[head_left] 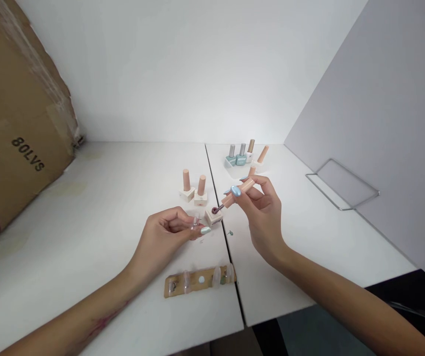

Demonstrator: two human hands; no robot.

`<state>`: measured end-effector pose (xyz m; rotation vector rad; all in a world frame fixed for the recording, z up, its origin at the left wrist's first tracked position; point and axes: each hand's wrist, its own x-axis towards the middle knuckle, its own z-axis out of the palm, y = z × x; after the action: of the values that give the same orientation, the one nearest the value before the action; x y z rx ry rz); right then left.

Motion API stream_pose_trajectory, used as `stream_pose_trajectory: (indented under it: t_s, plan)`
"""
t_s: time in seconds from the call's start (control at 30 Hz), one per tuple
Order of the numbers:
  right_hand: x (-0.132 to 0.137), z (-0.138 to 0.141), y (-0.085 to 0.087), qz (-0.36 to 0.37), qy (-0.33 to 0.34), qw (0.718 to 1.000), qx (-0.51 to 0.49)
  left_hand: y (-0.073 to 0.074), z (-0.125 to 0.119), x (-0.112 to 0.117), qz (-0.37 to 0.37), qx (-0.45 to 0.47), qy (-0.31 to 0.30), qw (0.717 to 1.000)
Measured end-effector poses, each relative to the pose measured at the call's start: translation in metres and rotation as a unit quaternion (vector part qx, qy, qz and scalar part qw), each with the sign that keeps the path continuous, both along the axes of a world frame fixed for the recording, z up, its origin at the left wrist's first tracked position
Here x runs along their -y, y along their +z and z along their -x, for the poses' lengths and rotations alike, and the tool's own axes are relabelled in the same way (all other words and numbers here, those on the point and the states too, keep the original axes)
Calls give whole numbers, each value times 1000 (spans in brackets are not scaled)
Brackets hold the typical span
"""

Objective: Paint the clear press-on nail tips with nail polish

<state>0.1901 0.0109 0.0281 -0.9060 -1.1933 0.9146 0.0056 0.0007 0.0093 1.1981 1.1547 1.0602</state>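
In my right hand [262, 210], thumb and fingers pinch the peach cap of a nail polish brush [239, 193]. Its dark bristle end meets the mouth of an uncapped white polish bottle [213, 216] standing on the table. My left hand [171, 232] is closed on a clear false nail [195, 220] just left of that bottle. Below lies a tan strip [207, 281] bearing several clear false nails [216, 278]. Two capped bottles with peach tops, one here [187, 186] and one beside it [200, 191], stand behind my left hand.
At the back right, a clear tray [236, 171] holds several polish bottles, including teal ones [240, 157]. A metal wire frame [342, 184] rests by the right panel. A large cardboard box [20, 99] stands at the left. A dark seam [237, 289] splits the white table.
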Motion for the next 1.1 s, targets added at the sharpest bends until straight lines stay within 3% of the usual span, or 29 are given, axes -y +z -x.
stream_pose_trajectory:
  t_s: [0.37,0.6,0.97,1.1]
  plan:
    - [1,0,-1,-1,18,1000,-4,-3,0,-1,-29,14,-31,999]
    - [3,2,-2,-9,87,996,-16,3,-3,2,-48,-32,-32,998]
    - [-4,0,-3,6,30,1000,2,4,-3,4,-33,-24,-33,999]
    - [0,1,-3,-9,73,997,-3,6,-4,3,-40,-37,-30,998]
